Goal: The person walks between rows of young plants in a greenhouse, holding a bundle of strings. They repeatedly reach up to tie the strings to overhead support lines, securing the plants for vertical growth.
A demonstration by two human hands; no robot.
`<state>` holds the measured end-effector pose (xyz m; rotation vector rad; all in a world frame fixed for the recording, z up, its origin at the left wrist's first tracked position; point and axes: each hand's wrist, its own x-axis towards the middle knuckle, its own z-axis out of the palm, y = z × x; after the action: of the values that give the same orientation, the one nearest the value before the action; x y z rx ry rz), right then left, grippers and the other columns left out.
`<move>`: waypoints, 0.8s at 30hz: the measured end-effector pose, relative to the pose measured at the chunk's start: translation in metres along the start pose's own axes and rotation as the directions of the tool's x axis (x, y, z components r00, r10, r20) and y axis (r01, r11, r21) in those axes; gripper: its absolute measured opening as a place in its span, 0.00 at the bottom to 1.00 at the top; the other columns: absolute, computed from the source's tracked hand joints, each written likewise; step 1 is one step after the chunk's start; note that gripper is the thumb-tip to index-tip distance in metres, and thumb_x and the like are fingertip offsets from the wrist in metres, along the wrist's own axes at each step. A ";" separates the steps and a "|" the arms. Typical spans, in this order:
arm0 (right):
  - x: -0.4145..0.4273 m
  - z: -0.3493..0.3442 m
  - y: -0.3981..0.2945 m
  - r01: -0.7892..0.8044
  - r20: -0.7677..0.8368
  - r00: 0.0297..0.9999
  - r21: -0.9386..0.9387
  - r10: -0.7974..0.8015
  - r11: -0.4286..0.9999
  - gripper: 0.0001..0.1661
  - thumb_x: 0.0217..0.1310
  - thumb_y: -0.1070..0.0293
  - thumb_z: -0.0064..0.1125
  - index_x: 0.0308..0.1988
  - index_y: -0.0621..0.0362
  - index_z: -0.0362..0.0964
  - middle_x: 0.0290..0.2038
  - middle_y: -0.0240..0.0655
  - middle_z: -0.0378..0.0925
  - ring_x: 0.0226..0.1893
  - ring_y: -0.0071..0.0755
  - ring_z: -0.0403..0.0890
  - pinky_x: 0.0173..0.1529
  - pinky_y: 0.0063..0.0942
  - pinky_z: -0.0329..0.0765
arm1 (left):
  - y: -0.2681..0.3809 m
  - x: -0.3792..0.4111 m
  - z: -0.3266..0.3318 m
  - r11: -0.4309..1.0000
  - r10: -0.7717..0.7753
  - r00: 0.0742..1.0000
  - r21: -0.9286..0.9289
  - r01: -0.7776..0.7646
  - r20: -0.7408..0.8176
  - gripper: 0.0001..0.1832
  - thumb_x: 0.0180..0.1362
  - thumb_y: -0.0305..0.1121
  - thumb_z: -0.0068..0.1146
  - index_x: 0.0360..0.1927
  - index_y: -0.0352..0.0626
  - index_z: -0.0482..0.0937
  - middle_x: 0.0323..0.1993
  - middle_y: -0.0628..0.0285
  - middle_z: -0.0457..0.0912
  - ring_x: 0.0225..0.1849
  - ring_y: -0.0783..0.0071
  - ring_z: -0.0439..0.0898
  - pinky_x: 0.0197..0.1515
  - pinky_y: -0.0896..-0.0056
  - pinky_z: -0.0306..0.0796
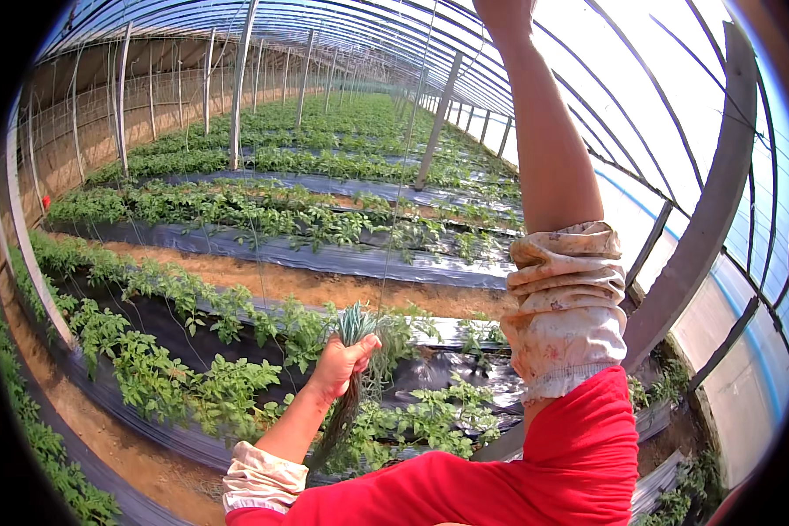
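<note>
My left hand (pixel 347 365) grips a bundle of thin green twine (pixel 355 322). Cut ends stick up above the thumb, and the long strands hang below the fist over leafy tomato-like plants (pixel 427 417). High overhead, my right arm stretches toward the greenhouse roof. Only the wrist and part of my right hand (pixel 507 12) show at the top edge; its fingers are out of frame. A thin hanging string (pixel 394 243) runs down from above to near the bundle.
Concrete posts (pixel 439 121) stand among the rows, and a broad curved pillar (pixel 703 210) rises at right. Black plastic mulch (pixel 289 252) covers the beds, with bare soil paths (pixel 223 266) between. Clear film (pixel 743 368) walls the right side.
</note>
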<state>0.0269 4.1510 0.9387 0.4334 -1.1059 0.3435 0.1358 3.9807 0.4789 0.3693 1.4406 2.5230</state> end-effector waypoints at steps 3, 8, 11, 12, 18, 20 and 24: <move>-0.076 -0.041 -0.055 0.020 -0.020 1.000 0.205 -0.016 0.979 0.22 0.53 0.62 0.60 0.47 0.58 0.69 0.43 0.38 0.75 0.38 0.35 0.78 0.48 0.31 0.72 | -0.006 -0.006 -0.007 0.997 -0.030 0.999 -0.074 0.028 -0.031 0.09 0.57 0.34 0.56 0.29 0.37 0.77 0.15 0.75 0.66 0.15 0.85 0.58 0.20 0.82 0.53; -0.329 -0.177 -0.103 -0.616 0.890 0.438 0.196 0.126 0.763 0.35 0.45 0.66 0.64 0.52 0.60 0.58 0.39 0.36 0.69 0.39 0.33 0.72 0.44 0.32 0.70 | -0.055 -0.021 -0.016 0.983 -0.164 0.985 -0.092 0.159 -0.048 0.10 0.56 0.34 0.57 0.32 0.36 0.76 0.16 0.71 0.67 0.17 0.83 0.62 0.20 0.81 0.56; -0.464 -0.279 -0.124 -0.930 0.954 -0.292 -0.298 0.063 0.214 0.16 0.52 0.63 0.60 0.36 0.64 0.74 0.24 0.36 0.77 0.28 0.24 0.78 0.37 0.25 0.74 | -0.107 -0.053 -0.047 0.933 -0.357 0.921 -0.023 0.358 -0.157 0.11 0.55 0.35 0.58 0.32 0.36 0.77 0.16 0.68 0.71 0.17 0.79 0.67 0.22 0.78 0.61; -0.500 -0.315 -0.137 -0.933 0.935 -0.348 -0.353 0.074 0.074 0.14 0.54 0.63 0.59 0.35 0.64 0.74 0.24 0.34 0.77 0.28 0.17 0.75 0.35 0.22 0.73 | -0.127 -0.074 -0.061 0.903 -0.411 0.888 0.040 0.427 -0.207 0.11 0.55 0.35 0.59 0.31 0.36 0.77 0.16 0.68 0.72 0.17 0.79 0.68 0.22 0.78 0.62; -0.581 -0.510 -0.131 -0.705 0.797 -0.567 -0.601 0.209 0.378 0.18 0.55 0.58 0.56 0.33 0.64 0.74 0.27 0.44 0.78 0.26 0.42 0.78 0.35 0.33 0.73 | -0.206 -0.224 -0.099 0.635 -0.589 0.679 0.269 0.724 -0.439 0.09 0.55 0.32 0.58 0.30 0.34 0.78 0.16 0.67 0.74 0.18 0.80 0.71 0.23 0.78 0.66; -0.612 -0.559 -0.106 -0.549 0.641 -0.716 -0.761 0.275 0.345 0.22 0.57 0.54 0.55 0.24 0.65 0.74 0.16 0.38 0.74 0.20 0.31 0.74 0.29 0.31 0.72 | -0.207 -0.255 -0.105 0.576 -0.585 0.632 0.289 0.765 -0.508 0.09 0.54 0.32 0.58 0.29 0.35 0.78 0.16 0.67 0.74 0.18 0.80 0.71 0.22 0.78 0.67; -0.647 -0.637 -0.043 -0.347 0.382 -0.806 -0.924 0.451 0.162 0.36 0.60 0.41 0.45 0.15 0.61 0.73 0.12 0.40 0.72 0.16 0.37 0.75 0.27 0.35 0.71 | -0.201 -0.311 -0.122 0.473 -0.582 0.546 0.296 0.830 -0.602 0.09 0.55 0.32 0.57 0.28 0.35 0.78 0.16 0.66 0.74 0.17 0.80 0.71 0.20 0.77 0.67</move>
<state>0.2779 4.3974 0.1005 -0.6921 -3.1447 1.5104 0.4029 3.8874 0.2108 -0.6795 1.9257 1.4587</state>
